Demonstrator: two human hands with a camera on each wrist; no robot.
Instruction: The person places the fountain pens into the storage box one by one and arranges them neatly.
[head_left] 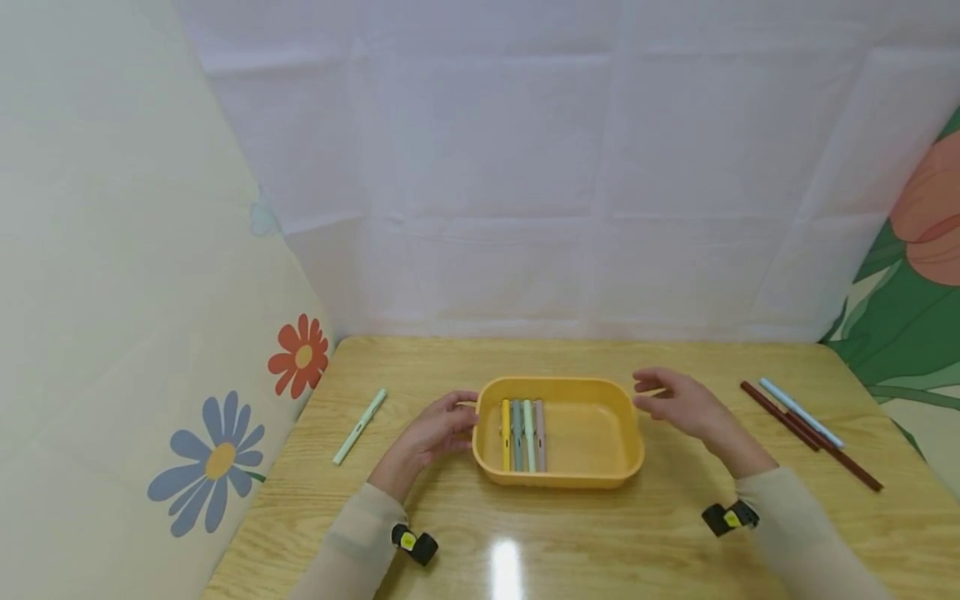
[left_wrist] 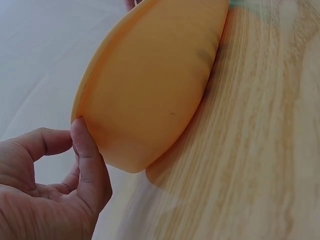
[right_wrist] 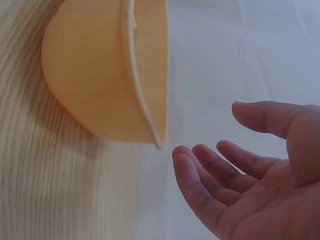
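Observation:
A yellow plastic tray [head_left: 592, 479] sits on the wooden table, several pens side by side in its left half. They include a yellow pen [head_left: 506, 433], a grey-blue pen [head_left: 517, 437], a pale green pen [head_left: 529, 433] and a mauve pen [head_left: 541, 437]. At the tray's left end, my left hand [head_left: 446, 425] pinches the rim, thumb and finger meeting at the edge in the left wrist view. My right hand [head_left: 678, 404] is just off the tray's right end. In the right wrist view its fingers [right_wrist: 200, 192] are spread and loosely bent, holding nothing.
Another pale green pen [head_left: 360, 427] lies on the table at left. On the right lie a light blue pen [head_left: 801, 412] and dark red sticks or pens [head_left: 780, 415], partly overlapping. A white cloth [head_left: 487, 208] hangs behind the table [head_left: 600, 542].

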